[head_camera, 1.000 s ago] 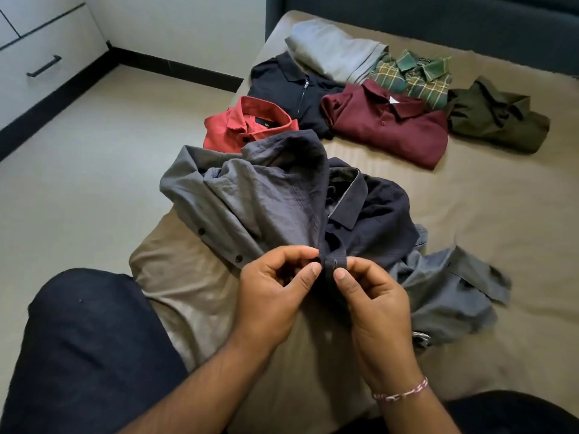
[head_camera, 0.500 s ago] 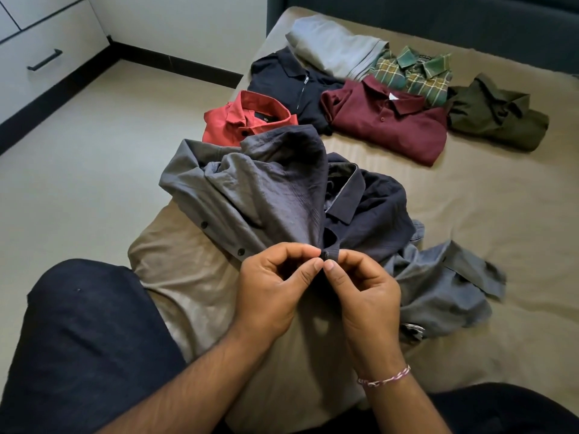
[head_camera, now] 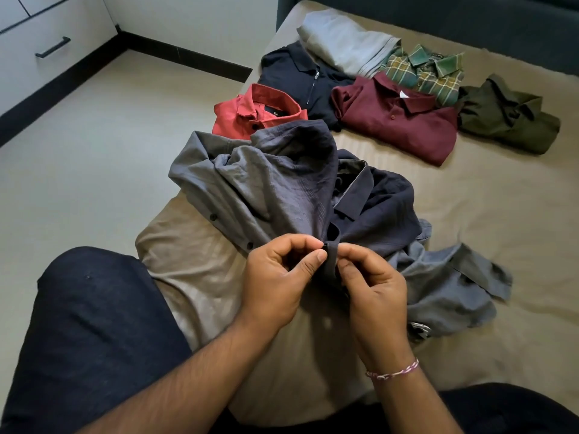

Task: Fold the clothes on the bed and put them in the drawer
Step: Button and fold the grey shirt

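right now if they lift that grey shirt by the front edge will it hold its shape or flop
Likely flop: the grey shirt is thin and creased, already draping in soft folds from where the left hand and right hand pinch it. Probably light. Its loose part lying on the bed would likely trail.

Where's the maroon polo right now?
In the head view, the maroon polo lies folded on the bed, upper right of centre, between the black zip shirt and the olive shirt, just below the green plaid shirt.
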`<state>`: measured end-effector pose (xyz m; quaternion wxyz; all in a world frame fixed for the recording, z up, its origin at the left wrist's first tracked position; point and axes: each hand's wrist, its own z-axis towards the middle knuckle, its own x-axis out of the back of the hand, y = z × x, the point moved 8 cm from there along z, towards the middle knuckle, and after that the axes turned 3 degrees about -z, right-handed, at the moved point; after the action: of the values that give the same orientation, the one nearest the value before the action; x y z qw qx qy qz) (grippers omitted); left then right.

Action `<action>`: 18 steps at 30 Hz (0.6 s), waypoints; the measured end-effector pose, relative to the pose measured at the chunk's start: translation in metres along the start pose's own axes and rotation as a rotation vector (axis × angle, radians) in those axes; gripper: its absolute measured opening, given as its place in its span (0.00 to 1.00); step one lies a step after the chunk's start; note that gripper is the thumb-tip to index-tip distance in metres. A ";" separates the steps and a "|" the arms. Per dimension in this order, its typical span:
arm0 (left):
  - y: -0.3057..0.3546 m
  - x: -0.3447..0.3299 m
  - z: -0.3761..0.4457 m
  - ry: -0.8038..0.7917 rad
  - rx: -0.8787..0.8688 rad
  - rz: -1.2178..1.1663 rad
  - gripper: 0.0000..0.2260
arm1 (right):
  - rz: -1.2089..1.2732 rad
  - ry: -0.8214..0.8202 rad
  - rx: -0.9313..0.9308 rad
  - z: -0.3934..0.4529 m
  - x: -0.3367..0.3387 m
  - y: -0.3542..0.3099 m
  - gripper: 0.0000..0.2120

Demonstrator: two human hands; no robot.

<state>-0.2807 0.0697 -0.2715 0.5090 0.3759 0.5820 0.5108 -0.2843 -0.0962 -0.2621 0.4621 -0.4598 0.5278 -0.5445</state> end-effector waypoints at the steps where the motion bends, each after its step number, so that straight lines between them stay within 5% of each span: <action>1: -0.001 0.000 0.001 -0.001 0.012 -0.008 0.07 | 0.008 -0.002 0.007 0.000 0.000 0.000 0.14; 9: -0.017 -0.002 0.004 -0.016 0.162 -0.124 0.07 | -0.026 -0.058 0.062 0.005 -0.007 0.006 0.12; 18: -0.029 -0.003 0.002 -0.035 0.283 -0.250 0.03 | -0.463 0.002 0.344 -0.003 -0.012 -0.014 0.11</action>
<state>-0.2761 0.0617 -0.2995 0.5208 0.3772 0.6812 0.3500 -0.2854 -0.0837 -0.2481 0.3961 -0.4824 0.3093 -0.7174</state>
